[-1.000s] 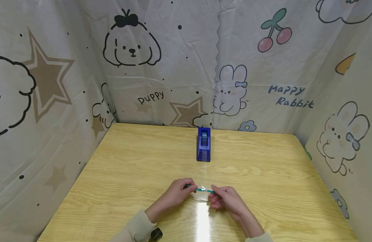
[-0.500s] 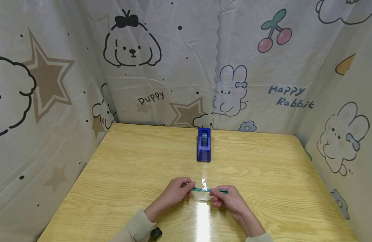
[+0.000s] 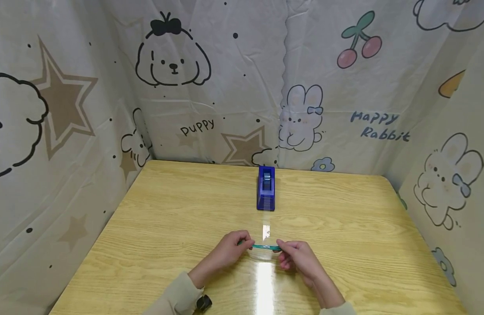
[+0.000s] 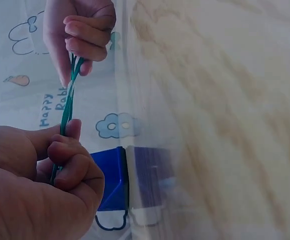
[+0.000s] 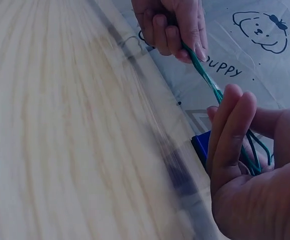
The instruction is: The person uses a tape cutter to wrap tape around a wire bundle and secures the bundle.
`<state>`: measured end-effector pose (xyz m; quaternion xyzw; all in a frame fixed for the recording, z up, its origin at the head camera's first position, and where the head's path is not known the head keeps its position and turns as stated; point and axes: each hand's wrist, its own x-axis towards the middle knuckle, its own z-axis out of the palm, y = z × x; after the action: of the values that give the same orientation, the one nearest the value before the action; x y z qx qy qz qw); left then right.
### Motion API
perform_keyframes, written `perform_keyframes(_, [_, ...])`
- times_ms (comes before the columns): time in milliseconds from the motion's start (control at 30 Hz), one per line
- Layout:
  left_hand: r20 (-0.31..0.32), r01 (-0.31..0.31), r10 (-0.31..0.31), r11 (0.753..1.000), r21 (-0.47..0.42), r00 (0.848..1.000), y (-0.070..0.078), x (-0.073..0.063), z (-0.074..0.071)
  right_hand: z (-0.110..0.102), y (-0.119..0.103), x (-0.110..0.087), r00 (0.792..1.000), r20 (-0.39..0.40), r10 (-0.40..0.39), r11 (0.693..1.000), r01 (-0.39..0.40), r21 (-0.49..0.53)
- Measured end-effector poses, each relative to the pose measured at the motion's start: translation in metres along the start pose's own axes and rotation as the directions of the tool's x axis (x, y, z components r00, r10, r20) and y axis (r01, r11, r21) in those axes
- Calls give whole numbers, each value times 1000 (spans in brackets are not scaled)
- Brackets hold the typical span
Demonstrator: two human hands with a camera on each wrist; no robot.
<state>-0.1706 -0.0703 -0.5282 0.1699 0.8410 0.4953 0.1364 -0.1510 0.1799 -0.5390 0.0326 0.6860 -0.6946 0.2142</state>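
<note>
A thin bundle of green cord (image 3: 259, 246) is stretched level between both hands, low over the table. My left hand (image 3: 231, 250) pinches its left part between thumb and curled fingers. The right hand (image 3: 298, 258) holds the other part with thumb and fingertips. Near the middle of the bundle, a shiny clear piece that looks like tape (image 5: 213, 85) lies on the strands. In the right wrist view, loose green loops (image 5: 257, 155) show behind the right fingers. The cord's ends are partly hidden by the hands.
A blue tape dispenser (image 3: 266, 188) with a roll in it stands at the table's back edge, straight beyond the hands. The wood-grain table (image 3: 167, 205) reflects a bright light near the front. Printed curtains (image 3: 210, 105) close off the back and sides.
The right hand moved inward along the cord half a second ago, leaving an end sticking out, then shifted back right. The shiny piece that stood up at the middle now lies flatter.
</note>
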Motion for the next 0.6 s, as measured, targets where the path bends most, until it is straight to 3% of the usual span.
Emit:
perform_keyframes(200, [-25,-17,18,1000,20,1000,2,-1,2,1,-1,1,999,25,44,999,-45,10])
perform_keyframes(600, [-43,-12,15,998,56,999,6,-2,2,1,-5,2,999,8,42,996,-42,79])
